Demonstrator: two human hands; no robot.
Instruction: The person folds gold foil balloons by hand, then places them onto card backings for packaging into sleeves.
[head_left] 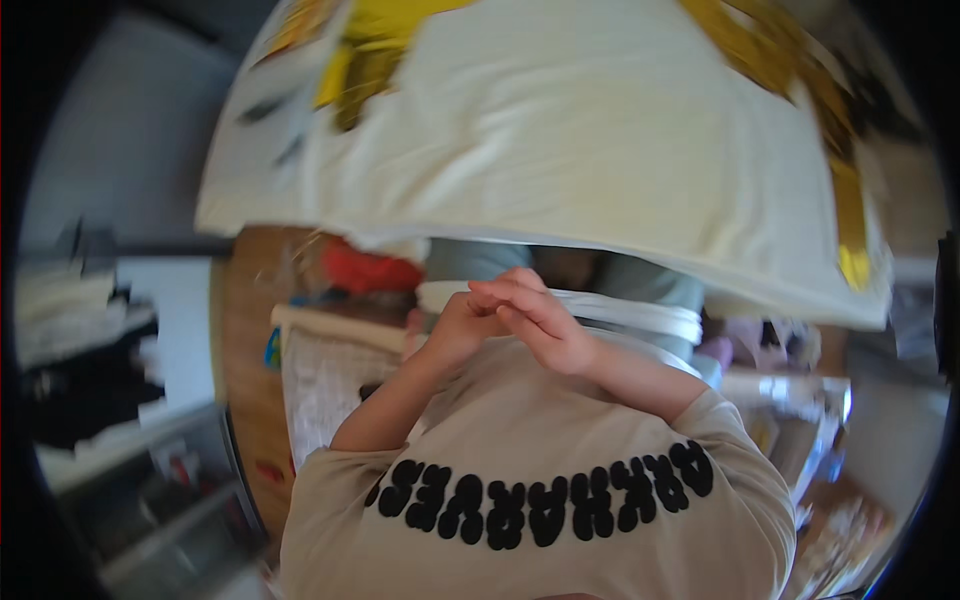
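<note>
In front of my waist, above my lap, my left hand (pixel 464 326) and my right hand (pixel 548 325) are brought together. The right fingers lie pressed together over the left hand's fingertips. Both hands look closed, and the left fingers are partly covered. Whether anything small sits between them is hidden. Just beyond is the near edge of a table covered with a white cloth (pixel 560 130); neither hand touches it. A white band or strap (pixel 625 310) runs across my lap, behind the hands.
Yellow-gold shiny material (pixel 375 55) lies at the table's far left, and more gold strips (pixel 845 190) hang along its right side. A red item (pixel 370 268) is low at the left. Dark folded cloth (pixel 80 385) sits on a shelf, above a glass-fronted cabinet (pixel 180 500).
</note>
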